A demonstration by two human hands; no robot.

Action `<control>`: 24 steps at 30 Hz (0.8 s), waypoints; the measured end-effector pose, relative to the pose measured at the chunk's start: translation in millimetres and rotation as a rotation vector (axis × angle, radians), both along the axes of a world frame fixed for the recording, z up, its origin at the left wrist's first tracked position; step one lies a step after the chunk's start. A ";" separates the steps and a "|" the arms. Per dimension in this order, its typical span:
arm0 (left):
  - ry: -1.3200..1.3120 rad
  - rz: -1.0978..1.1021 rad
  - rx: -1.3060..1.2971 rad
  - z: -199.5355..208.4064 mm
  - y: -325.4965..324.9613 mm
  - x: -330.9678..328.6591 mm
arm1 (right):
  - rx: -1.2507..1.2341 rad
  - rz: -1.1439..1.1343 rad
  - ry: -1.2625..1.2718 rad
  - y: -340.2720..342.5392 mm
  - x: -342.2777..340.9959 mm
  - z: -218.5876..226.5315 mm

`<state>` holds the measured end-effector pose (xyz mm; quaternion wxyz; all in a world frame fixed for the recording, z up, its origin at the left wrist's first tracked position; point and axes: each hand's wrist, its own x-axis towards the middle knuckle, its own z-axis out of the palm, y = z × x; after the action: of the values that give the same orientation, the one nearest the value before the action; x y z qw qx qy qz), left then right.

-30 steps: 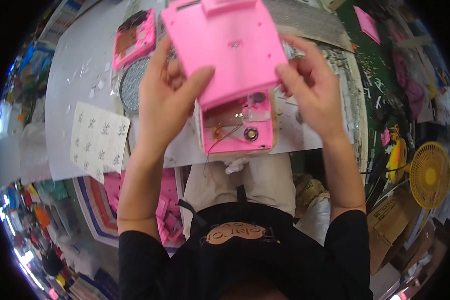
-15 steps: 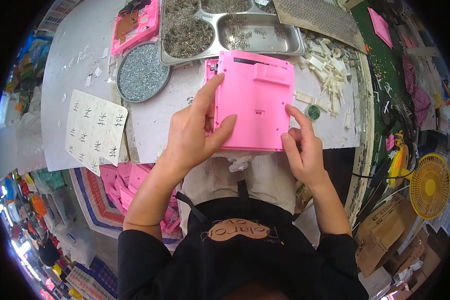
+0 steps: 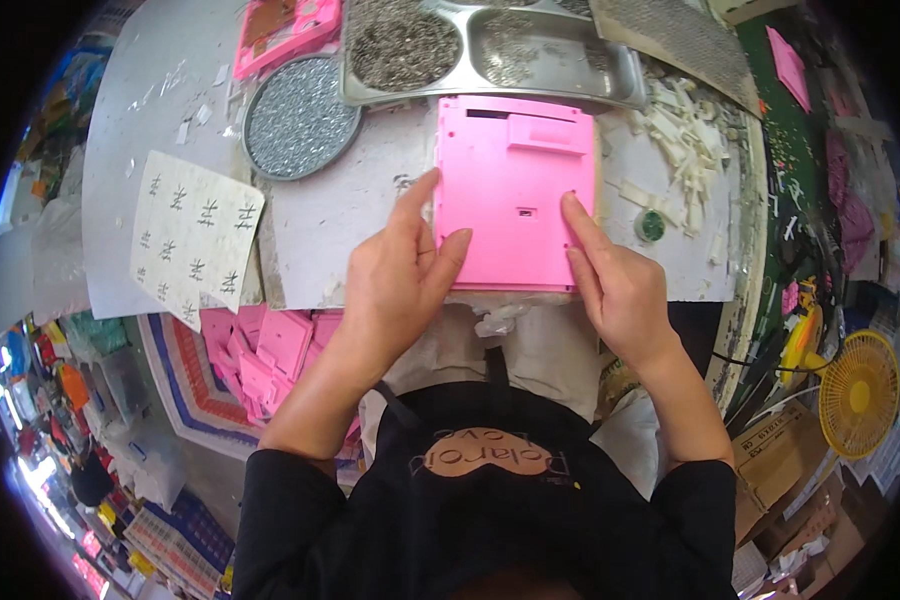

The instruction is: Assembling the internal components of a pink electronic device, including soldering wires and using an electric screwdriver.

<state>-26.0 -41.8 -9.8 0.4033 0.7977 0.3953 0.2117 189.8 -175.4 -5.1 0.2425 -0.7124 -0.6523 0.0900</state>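
Note:
A pink plastic casing (image 3: 505,235) lies flat at the table's front edge, straight ahead of me. Its face has a dark slot near the top, a raised block below that and a small rectangular opening lower down. My left hand (image 3: 400,265) holds its left edge, with the thumb over the face and the index finger along the side. On the opposite side, my right hand (image 3: 620,295) grips the lower right edge, its index fingertip pressed on the face. The fingers under the casing are hidden.
Beyond the casing stands a metal tray (image 3: 630,85) of small metal parts. A round dish (image 3: 355,140) of screws sits to its left, near a marked paper sheet (image 3: 195,240). White plastic pieces (image 3: 685,140) and a small green-topped round item (image 3: 650,226) lie right. Pink parts (image 3: 270,350) fill a striped container below.
The casing sits squarer, and the darker parts that showed at its upper left edge are now out of sight. My right index finger has moved from the edge onto the face.

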 end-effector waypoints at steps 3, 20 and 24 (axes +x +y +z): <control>-0.011 -0.013 -0.001 -10.1 1.2 -0.9 | 0.044 0.024 -0.124 4.3 -5.7 2.3; 0.533 0.166 0.583 3.7 154.8 -56.4 | -0.428 0.490 -0.655 67.5 -3.9 79.8; 0.472 0.213 0.537 -1.5 151.1 -61.5 | -0.119 0.558 -0.432 150.8 -24.8 84.8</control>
<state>-87.5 109.3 -11.3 0.0530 0.8563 0.4886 0.1590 164.9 -24.6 79.7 0.0233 -0.5223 -0.8516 0.0377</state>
